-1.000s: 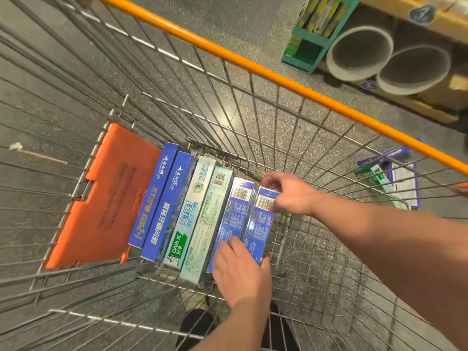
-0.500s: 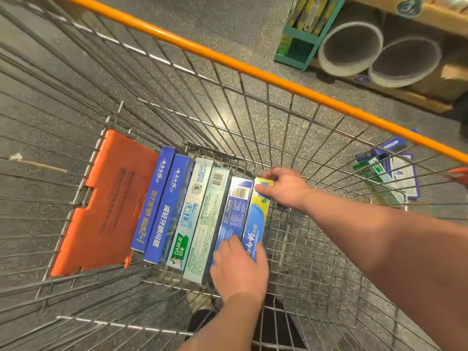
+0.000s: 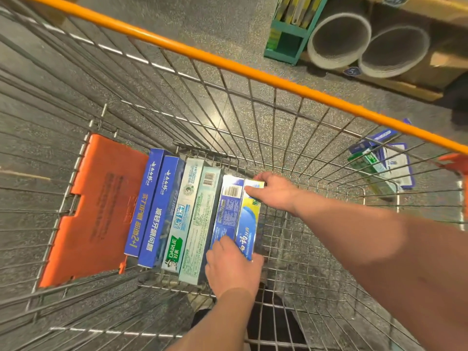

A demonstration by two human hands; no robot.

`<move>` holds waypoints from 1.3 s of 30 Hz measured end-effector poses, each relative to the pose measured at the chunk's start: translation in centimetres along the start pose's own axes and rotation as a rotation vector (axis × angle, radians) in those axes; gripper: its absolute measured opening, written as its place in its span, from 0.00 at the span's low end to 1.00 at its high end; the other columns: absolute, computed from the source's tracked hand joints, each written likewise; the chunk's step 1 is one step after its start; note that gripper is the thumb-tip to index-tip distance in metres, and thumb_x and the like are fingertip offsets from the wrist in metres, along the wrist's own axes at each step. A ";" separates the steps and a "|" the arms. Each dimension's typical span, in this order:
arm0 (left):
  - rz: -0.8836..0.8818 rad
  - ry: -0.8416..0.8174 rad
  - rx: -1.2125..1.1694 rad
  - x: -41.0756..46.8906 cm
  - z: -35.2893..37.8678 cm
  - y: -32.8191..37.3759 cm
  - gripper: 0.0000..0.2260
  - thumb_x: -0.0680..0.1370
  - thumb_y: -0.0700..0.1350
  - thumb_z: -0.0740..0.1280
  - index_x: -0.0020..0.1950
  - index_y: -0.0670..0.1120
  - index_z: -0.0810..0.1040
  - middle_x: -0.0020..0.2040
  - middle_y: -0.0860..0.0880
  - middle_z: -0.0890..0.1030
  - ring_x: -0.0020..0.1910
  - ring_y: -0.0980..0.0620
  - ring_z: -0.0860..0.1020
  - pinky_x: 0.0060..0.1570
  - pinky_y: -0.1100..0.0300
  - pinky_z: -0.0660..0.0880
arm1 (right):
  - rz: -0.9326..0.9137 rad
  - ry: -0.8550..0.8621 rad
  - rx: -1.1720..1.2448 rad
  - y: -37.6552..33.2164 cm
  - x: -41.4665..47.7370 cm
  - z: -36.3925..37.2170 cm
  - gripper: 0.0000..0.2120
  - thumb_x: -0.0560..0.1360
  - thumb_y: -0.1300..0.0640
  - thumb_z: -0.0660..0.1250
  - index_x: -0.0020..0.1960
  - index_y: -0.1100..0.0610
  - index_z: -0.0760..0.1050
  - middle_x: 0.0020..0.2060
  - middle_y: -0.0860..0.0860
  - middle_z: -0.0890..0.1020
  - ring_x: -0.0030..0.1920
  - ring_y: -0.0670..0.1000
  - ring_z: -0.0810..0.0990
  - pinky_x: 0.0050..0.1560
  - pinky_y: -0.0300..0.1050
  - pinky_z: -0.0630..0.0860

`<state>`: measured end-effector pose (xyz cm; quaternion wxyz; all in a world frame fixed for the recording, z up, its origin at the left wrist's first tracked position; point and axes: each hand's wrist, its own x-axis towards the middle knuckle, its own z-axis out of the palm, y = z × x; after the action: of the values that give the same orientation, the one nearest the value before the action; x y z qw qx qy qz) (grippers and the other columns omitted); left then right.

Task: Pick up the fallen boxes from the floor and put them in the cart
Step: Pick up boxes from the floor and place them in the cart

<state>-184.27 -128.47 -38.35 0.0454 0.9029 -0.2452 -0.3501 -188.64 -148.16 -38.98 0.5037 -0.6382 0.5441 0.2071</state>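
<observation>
You had six long, rectangular cardboard toothpaste boxes standing on edge in a row on the floor of the wire cart (image 3: 278, 138), a grid of thin grey metal rods under a smooth orange handle bar (image 3: 228, 63). From your left the row ran: a dark blue box (image 3: 141, 203) with gold Chinese characters and "2+1", a second dark blue box (image 3: 162, 211) with white characters, a white and teal Darlie box (image 3: 181, 219) with "DARLIE" on a green patch, a pale green box (image 3: 200, 224) with a barcode and fine print too small to read, a blue barcode box (image 3: 226, 211), and last a glossy blue-and-yellow box (image 3: 249, 219) with white characters.

Your right hand (image 3: 274, 192) pinched the far end of the blue-and-yellow box, thumb on its upper face and fingers curled over the end. Your left hand (image 3: 234, 264) gripped the near end, fingers bent over the tops of the last two boxes and thumb against the outer side.

A flat orange plastic flap (image 3: 96, 209) with faint embossed writing lay beside the row. Outside the cart on your right, more fallen boxes (image 3: 382, 160), blue, green and white, lay in a loose heap on the speckled grey floor (image 3: 202, 16); their number could not be counted through the wires. Beyond stood a green shelf unit (image 3: 286, 39) and two wide cardboard tubes (image 3: 339, 39).
</observation>
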 end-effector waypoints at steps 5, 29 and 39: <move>-0.008 -0.022 0.065 0.1 -0.1 0.3 0.23 0.70 0.62 0.71 0.55 0.51 0.70 0.55 0.51 0.75 0.57 0.47 0.73 0.57 0.51 0.73 | 0.010 -0.014 0.045 0.2 0.2 0.2 0.32 0.76 0.36 0.67 0.76 0.47 0.66 0.70 0.50 0.76 0.68 0.54 0.74 0.63 0.44 0.68; 0.036 0.167 0.111 -1.0 1.1 -0.7 0.21 0.82 0.50 0.59 0.73 0.42 0.72 0.68 0.41 0.75 0.65 0.42 0.74 0.56 0.47 0.76 | 0.022 0.100 -0.057 -3.0 1.3 1.6 0.31 0.65 0.36 0.79 0.61 0.50 0.76 0.52 0.49 0.80 0.48 0.50 0.81 0.47 0.44 0.77; 0.001 0.157 0.062 -0.2 -0.1 0.0 0.20 0.82 0.53 0.59 0.72 0.46 0.71 0.66 0.46 0.76 0.63 0.45 0.75 0.53 0.48 0.76 | -0.072 0.173 0.053 -3.0 1.3 1.6 0.22 0.63 0.40 0.81 0.47 0.48 0.75 0.46 0.46 0.79 0.45 0.49 0.80 0.47 0.50 0.80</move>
<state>-184.34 -128.36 -38.16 0.0370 0.9284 -0.2521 -0.2703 -185.08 -147.72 -39.46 0.4786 -0.6594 0.5675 0.1187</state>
